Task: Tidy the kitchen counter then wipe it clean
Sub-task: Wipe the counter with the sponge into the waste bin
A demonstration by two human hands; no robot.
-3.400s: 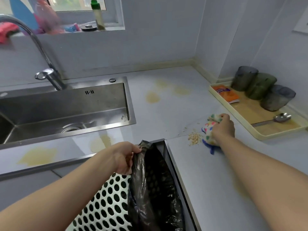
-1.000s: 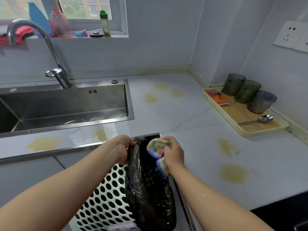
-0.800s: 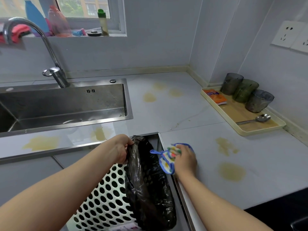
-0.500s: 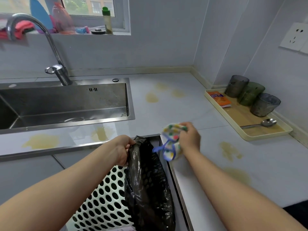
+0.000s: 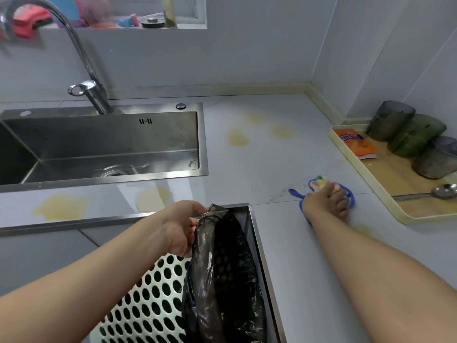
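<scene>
Wiping step. Right hand [image 5: 327, 203] clutches spotted cloth [image 5: 318, 182] on worktop [image 5: 267, 169] near tray [image 5: 346, 154]; left hand [image 5: 179, 225] grips bin bag [image 5: 222, 263] at worktop edge. Next, probably: drag cloth toward bag, then tackle yellow stains [image 5: 238, 139].

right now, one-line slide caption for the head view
Right hand holds a spotted cloth on the stained counter while the left hand grips a black bin bag.
</scene>
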